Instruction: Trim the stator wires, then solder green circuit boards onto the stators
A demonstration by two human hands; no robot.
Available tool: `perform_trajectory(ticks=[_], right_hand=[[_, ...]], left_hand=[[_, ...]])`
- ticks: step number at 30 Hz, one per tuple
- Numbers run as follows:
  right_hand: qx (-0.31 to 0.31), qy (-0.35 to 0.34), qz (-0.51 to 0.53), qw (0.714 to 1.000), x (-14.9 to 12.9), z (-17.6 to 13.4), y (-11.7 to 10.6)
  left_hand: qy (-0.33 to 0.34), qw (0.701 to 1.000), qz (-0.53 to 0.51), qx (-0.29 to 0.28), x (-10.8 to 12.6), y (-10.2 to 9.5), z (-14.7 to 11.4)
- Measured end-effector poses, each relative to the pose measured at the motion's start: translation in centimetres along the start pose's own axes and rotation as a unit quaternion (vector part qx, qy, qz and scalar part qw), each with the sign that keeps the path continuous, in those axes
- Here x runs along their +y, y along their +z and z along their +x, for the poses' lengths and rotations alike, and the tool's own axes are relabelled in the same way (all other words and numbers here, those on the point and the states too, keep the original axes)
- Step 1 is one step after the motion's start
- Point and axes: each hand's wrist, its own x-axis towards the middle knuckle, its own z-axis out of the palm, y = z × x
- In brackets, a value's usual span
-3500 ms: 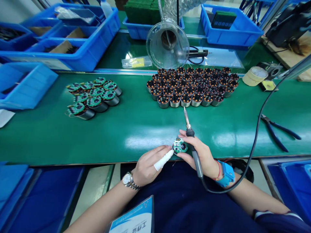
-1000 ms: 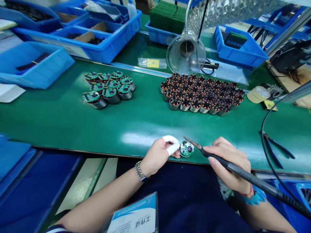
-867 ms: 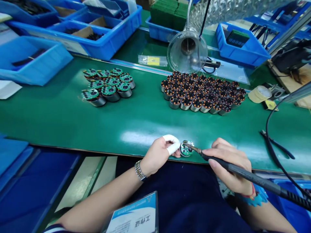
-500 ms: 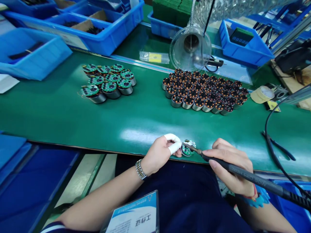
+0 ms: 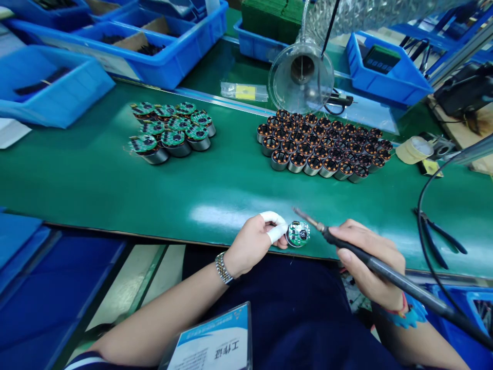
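My left hand (image 5: 256,239), with white covers on thumb and forefinger, grips the left edge of a round green circuit board (image 5: 298,234) near the bench's front edge. What lies beneath the board is mostly hidden. My right hand (image 5: 372,262) is closed round the black handle of a soldering iron (image 5: 362,260). The iron's tip is raised just above the board's upper edge, apart from it. Farther back on the left stand several motor stators topped with green boards (image 5: 173,137). Rows of bare motor stators with copper windings (image 5: 314,146) stand behind my hands.
A clear fume-extraction hood (image 5: 301,77) hangs over the back of the bare stators. Blue bins (image 5: 165,61) line the back left. Pliers (image 5: 439,234) lie at the right beside the iron's cable. A round cream container (image 5: 414,150) sits at the back right of the green bench (image 5: 231,180).
The soldering iron's tip has lifted off the circuit board, and my right hand has shifted slightly right. My left hand keeps its grip on the board in nearly the same place.
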Motion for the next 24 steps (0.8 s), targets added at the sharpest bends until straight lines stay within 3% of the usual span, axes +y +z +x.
perform_trajectory(ticks=[3, 8, 13, 17, 21, 24], right_hand=[[-0.009, 0.02, -0.042, 0.999, 1.0, 0.0, 0.9], [-0.113, 0.043, -0.064, 0.991, 2.4, 0.0, 2.7], [-0.098, 0.037, -0.074, 0.992, 2.5, -0.9, 3.7], [-0.095, 0.031, -0.065, 0.993, 2.8, -1.4, 3.9], [-0.138, 0.014, -0.032, 0.99, 3.7, -0.8, 3.3], [-0.164, -0.004, -0.011, 0.986, 4.3, -0.3, 2.9]], left_hand=[[-0.001, 1.0, -0.007, 0.003, 0.0, 0.0, 0.0], [0.003, 1.0, -0.004, -0.005, -0.3, 0.0, 0.1], [-0.001, 1.0, -0.002, 0.004, -0.1, -0.1, 0.0], [-0.007, 1.0, -0.015, 0.009, -0.3, 0.0, -0.3], [-0.009, 0.999, -0.022, 0.024, -0.8, 0.0, -0.8], [0.024, 0.998, 0.051, 0.025, -1.1, -0.6, -1.3]])
